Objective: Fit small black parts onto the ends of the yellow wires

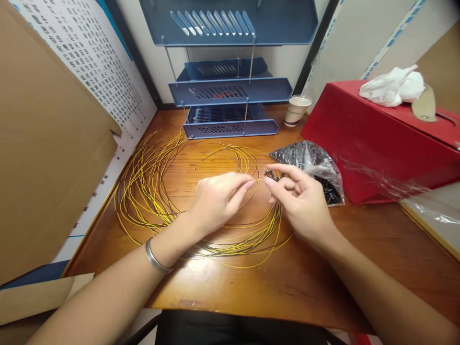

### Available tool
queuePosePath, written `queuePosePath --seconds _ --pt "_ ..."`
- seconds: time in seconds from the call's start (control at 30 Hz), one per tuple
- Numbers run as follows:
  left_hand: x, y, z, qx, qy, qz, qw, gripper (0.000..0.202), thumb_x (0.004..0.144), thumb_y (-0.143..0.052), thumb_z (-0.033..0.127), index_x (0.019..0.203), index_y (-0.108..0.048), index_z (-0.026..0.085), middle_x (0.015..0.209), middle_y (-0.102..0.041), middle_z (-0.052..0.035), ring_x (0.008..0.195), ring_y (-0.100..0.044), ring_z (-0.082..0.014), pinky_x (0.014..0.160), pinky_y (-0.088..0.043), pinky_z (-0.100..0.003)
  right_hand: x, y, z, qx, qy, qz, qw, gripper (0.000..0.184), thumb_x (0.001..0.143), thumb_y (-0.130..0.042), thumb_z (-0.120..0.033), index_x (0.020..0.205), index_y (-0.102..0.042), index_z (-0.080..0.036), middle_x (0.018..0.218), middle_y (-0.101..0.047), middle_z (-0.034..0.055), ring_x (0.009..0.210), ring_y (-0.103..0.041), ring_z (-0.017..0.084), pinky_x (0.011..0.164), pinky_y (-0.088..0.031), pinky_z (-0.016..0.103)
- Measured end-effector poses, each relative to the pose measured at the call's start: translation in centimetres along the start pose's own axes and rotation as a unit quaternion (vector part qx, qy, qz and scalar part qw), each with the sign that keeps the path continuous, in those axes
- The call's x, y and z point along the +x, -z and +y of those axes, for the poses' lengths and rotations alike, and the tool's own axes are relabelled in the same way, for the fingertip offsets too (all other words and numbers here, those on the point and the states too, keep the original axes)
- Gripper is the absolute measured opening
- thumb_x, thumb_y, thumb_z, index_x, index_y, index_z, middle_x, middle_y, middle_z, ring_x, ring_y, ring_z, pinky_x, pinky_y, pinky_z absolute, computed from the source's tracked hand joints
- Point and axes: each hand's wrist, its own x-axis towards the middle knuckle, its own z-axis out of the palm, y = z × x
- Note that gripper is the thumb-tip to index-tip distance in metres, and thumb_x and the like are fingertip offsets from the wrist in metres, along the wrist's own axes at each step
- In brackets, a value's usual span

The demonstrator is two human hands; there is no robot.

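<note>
My left hand [223, 196] is closed in a pinch on the end of a thin yellow wire [257, 180], whose tip sticks out to the right past thumb and forefinger. Just beside that tip is my right hand [304, 199], its thumb and forefinger apart and the other fingers loosely curled. Small dark pieces [270, 174] show behind the right fingers; whether the hand touches them I cannot tell. Under both hands lies a loose coil of yellow and black wires [247, 247], with a bigger coil [143, 191] spreading to the left.
A clear plastic bag of black pieces [312, 163] lies beyond my right hand. Farther back stand a blue tiered tray rack [230, 91] and a paper cup [296, 111]. A red box [355, 143] with crumpled tissue takes up the right; cardboard [53, 143] rises at left.
</note>
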Motion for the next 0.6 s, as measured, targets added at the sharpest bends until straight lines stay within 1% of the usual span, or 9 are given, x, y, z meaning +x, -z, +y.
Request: queuePosePath --seconds 0.07,0.13,0.2,0.27,0.43,0.53,0.6 --pt "0.00 0.08 0.20 0.006 -0.010 -0.009 1.000 0.021 0.099 -0.055 0.028 0.098 -0.073 0.016 0.085 -0.075 -0.0021 0.070 -0.067 -0.0122 0.066 -0.047 -0.023 -0.03 -0.06 0.01 0.021 0.007 -0.012 1.000 0.029 0.086 -0.069 -0.034 0.107 -0.067 -0.013 0.055 -0.058 -0.0032 0.051 -0.056 0.009 0.048 -0.042 0.018" --pt "-0.02 0.11 0.33 0.012 -0.004 -0.010 1.000 0.022 0.099 -0.054 0.028 0.098 -0.073 0.017 0.085 -0.075 -0.0021 0.072 -0.068 -0.0130 0.068 -0.048 -0.024 -0.08 -0.14 0.03 0.024 0.013 -0.008 1.000 0.021 0.086 -0.069 -0.032 0.094 -0.069 -0.013 0.055 -0.059 -0.0024 0.049 -0.055 0.007 0.047 -0.041 0.017" --pt "-0.06 0.09 0.38 0.017 0.007 -0.006 1.000 0.021 0.098 -0.055 0.029 0.099 -0.073 0.017 0.088 -0.076 -0.0022 0.074 -0.069 -0.0136 0.069 -0.049 -0.024 -0.13 -0.23 0.04 0.024 0.021 -0.004 0.999 0.018 0.086 -0.069 -0.030 0.087 -0.069 -0.013 0.054 -0.059 -0.0022 0.047 -0.054 0.007 0.047 -0.041 0.016" --pt "-0.09 0.06 0.39 0.024 0.010 -0.002 1.000 0.021 0.098 -0.056 0.030 0.099 -0.073 0.017 0.088 -0.076 -0.0018 0.073 -0.069 -0.0137 0.069 -0.049 -0.024 -0.19 -0.31 0.05 0.027 0.025 -0.009 0.999 0.017 0.086 -0.069 -0.030 0.088 -0.069 -0.013 0.053 -0.058 -0.0029 0.046 -0.053 0.006 0.045 -0.039 0.016" --pt "-0.02 0.08 0.48 0.028 -0.007 0.007 1.000 0.021 0.098 -0.054 0.029 0.098 -0.073 0.018 0.085 -0.076 -0.0011 0.071 -0.068 -0.0132 0.067 -0.049 -0.025 -0.31 -0.39 0.00 0.024 0.019 -0.038 0.999 0.020 0.088 -0.067 -0.033 0.089 -0.069 -0.013 0.053 -0.056 -0.0043 0.042 -0.044 0.004 0.041 -0.034 0.017" --pt "-0.03 0.10 0.55 0.029 -0.014 0.012 0.999 0.020 0.098 -0.055 0.028 0.101 -0.072 0.018 0.087 -0.076 -0.0015 0.070 -0.068 -0.0127 0.067 -0.049 -0.024 -0.34 -0.38 -0.01 0.014 0.016 -0.042 0.999 0.021 0.089 -0.067 -0.033 0.087 -0.069 -0.013 0.052 -0.055 -0.0043 0.042 -0.043 0.004 0.042 -0.033 0.017" --pt "-0.12 0.09 0.55 0.031 -0.031 0.016 0.999 0.020 0.098 -0.055 0.027 0.106 -0.070 0.017 0.091 -0.076 -0.0023 0.071 -0.068 -0.0123 0.067 -0.050 -0.024 -0.36 -0.44 0.03 0.013 0.014 -0.045 0.999 0.021 0.089 -0.066 -0.034 0.088 -0.069 -0.013 0.051 -0.054 -0.0044 0.043 -0.044 0.005 0.042 -0.034 0.017"
